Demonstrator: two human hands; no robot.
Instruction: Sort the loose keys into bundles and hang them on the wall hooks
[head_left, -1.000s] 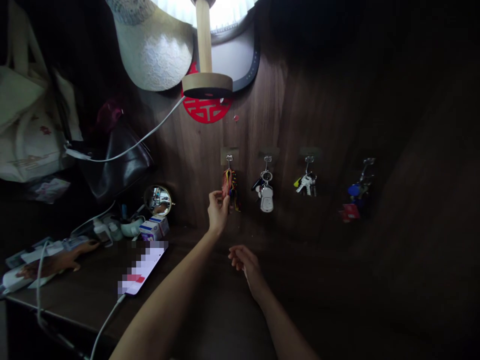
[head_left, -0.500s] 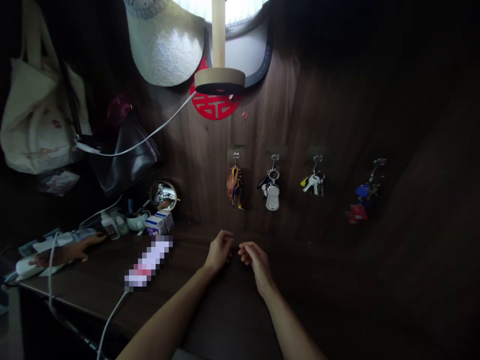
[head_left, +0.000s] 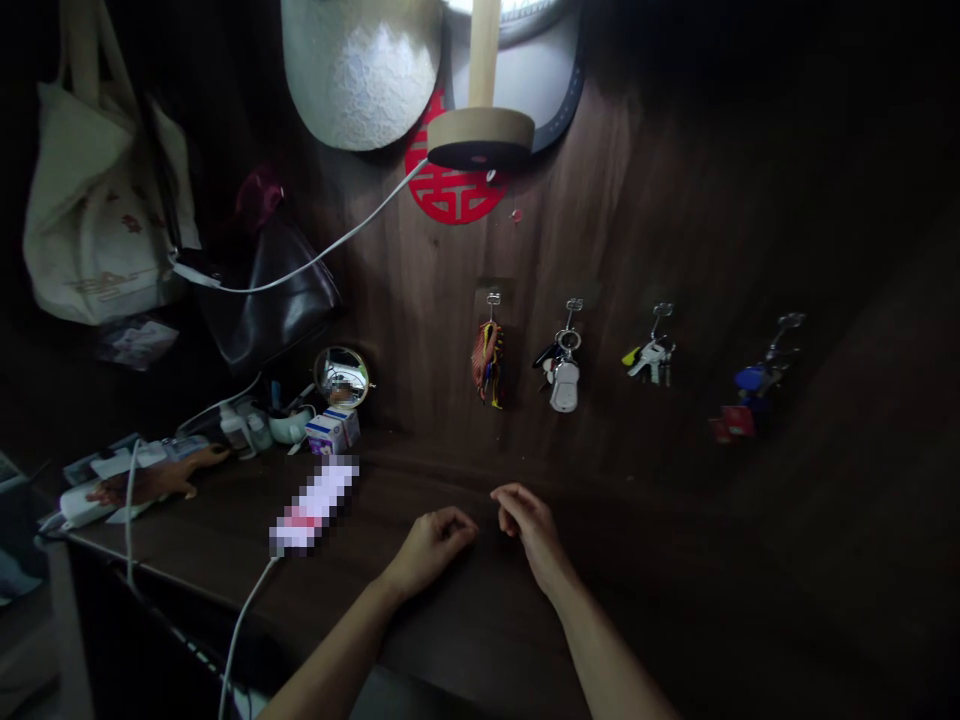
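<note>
Low over the dark wooden desktop (head_left: pixel 480 610), my left hand (head_left: pixel 431 545) has its fingers curled loosely toward the thumb, with no object showing in it. My right hand (head_left: pixel 529 520) is a short gap away, its fingers bent inward and likewise showing nothing held. On the wooden wall beyond them hang a bundle of patterned cords (head_left: pixel 487 365), a key ring with a silver fob (head_left: pixel 565 385), a bunch of keys with a yellow head (head_left: pixel 652 360), and a bunch with a blue tag (head_left: pixel 750 378) and a red card (head_left: pixel 737 420).
A glowing phone (head_left: pixel 315 505), blurred out, lies left of my hands with a white cable (head_left: pixel 238 625). Behind it stand small boxes (head_left: pixel 330 430), a round mirror (head_left: pixel 341 377) and bottles (head_left: pixel 236 428). A lamp (head_left: pixel 480 138) hangs overhead; bags (head_left: pixel 105 220) hang at left.
My left hand has moved back toward me and turned more to the right. My right hand has moved slightly right. The view has shifted, so the wall and desk items appear farther right.
</note>
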